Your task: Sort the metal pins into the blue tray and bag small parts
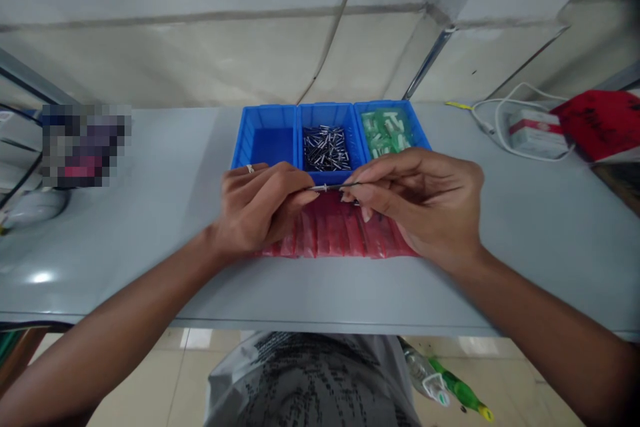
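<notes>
My left hand (267, 207), with a ring on one finger, is closed in a pinch on one end of a thin rod-like piece (325, 187) with a pale collar. From the other side my right hand (423, 203) pinches its dark end, fingertips close together. Whether it is one part or two joined parts I cannot tell. Both hands hover above a row of red plastic packets (340, 237), in front of three blue bins. The middle bin (330, 177) holds many small shiny metal pins (327, 147). Green packets with white pieces (385, 130) lie in the right bin.
The left blue bin (240, 140) shows its bare floor. On the grey table (165, 213), a computer mouse (37, 207) and a blurred-out object lie left. A white cable, a small box (536, 133) and a red item (600, 123) are right. Bottles (457, 383) lie on the floor.
</notes>
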The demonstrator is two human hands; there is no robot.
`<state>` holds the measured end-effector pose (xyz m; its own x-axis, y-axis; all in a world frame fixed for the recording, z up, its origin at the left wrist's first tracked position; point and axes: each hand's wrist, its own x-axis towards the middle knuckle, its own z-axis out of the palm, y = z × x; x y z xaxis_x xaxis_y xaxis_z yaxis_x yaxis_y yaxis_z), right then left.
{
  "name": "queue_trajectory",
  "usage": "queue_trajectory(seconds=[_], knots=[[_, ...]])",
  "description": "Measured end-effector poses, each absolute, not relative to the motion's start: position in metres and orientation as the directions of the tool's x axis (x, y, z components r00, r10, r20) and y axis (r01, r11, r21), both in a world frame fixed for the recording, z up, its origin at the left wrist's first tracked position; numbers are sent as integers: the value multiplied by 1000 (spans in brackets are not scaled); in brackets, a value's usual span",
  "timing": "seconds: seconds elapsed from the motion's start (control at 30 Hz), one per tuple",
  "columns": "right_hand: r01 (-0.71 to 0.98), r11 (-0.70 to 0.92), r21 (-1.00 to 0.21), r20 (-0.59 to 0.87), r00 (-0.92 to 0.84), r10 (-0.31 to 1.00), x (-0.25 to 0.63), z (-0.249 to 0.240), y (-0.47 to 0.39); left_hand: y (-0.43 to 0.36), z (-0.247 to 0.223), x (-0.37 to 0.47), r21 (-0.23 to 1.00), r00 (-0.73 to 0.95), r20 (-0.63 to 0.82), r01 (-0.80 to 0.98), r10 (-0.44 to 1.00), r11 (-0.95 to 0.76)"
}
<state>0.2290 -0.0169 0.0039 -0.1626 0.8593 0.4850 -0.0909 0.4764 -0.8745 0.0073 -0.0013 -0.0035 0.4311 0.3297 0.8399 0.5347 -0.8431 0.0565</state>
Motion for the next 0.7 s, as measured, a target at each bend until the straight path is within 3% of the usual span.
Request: queue_trajectory(seconds=[0.13,0.33,0.5,0.7], knots=[[-84,465,-881,472,-152,868,229,3,-16,-4,-3,8,60,409,839,588,360,-807],[-122,460,-880,475,-187,860,229,3,-17,0,-4,5,-7,478,830,525,287,-851],[-112,464,-879,477,-163,864,229,7,-18,0,-5,5,46,425,843,553,330,-832],[-84,440,-894,448,-172,878,228,6,-18,1,-3,3,4,489,820,516,298,-857]])
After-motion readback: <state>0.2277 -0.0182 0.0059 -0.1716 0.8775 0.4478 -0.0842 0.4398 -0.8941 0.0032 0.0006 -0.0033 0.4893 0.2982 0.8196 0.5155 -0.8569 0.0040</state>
